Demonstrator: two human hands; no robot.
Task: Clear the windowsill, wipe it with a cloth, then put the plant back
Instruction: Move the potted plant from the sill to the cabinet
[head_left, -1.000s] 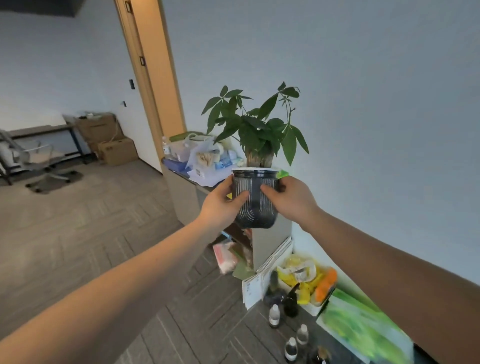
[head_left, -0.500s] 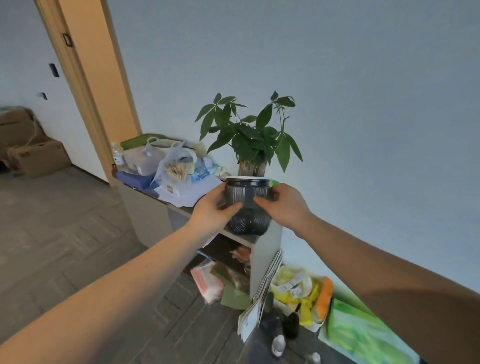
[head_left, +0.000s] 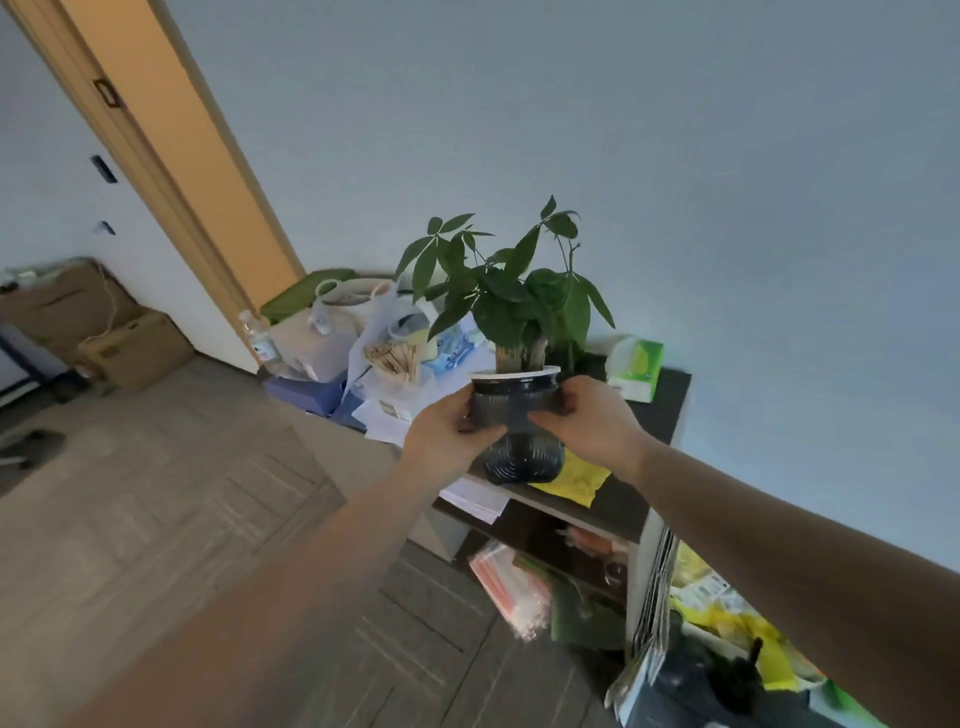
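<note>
A green leafy plant (head_left: 511, 296) grows from a dark ribbed glass pot (head_left: 522, 439) with a white rim. Both of my hands hold the pot in the air, just above the dark top of a low shelf unit (head_left: 660, 410). My left hand (head_left: 447, 434) grips the pot's left side, thumb across the front. My right hand (head_left: 589, 423) grips its right side. A yellow cloth (head_left: 576, 480) lies on the shelf top under and right of the pot. No windowsill is in view.
The shelf top's left part carries plastic bags (head_left: 384, 332), papers, a water bottle (head_left: 260, 340) and a green tissue pack (head_left: 636, 369). Bags and bottles crowd the floor at lower right (head_left: 727, 623). Cardboard boxes (head_left: 104, 332) stand by the door frame at left.
I have stepped closer to the shelf unit and carried the plant forward and lower, so the pot now hangs just above the shelf's dark top. Both hands keep their grip.
</note>
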